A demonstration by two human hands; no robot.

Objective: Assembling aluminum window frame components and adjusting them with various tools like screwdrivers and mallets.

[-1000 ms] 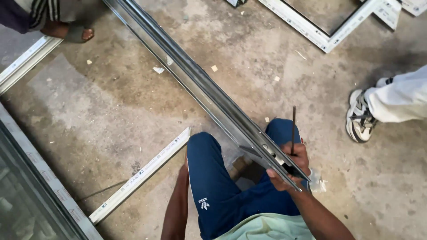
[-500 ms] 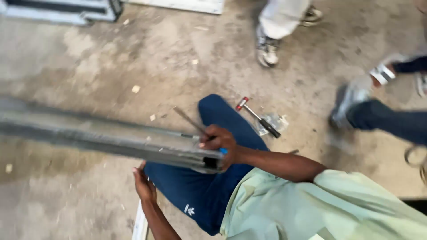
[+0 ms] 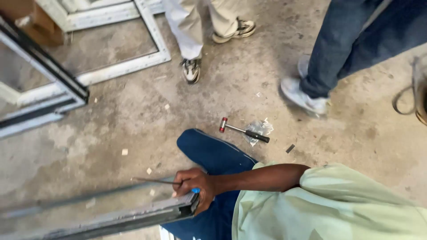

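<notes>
Hand (image 3: 195, 187) gripping metal frame's end (image 3: 180, 208)

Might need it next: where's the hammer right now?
In the head view, the small hammer lies on the concrete floor, right of centre, beside a clear plastic bag, beyond the blue-trousered knee.

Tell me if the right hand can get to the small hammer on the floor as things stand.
Probably yes, but not freely: the right hand is gripping a thin rod at the metal frame end. The hammer lies on bare concrete floor past the knee, nothing between.
</notes>
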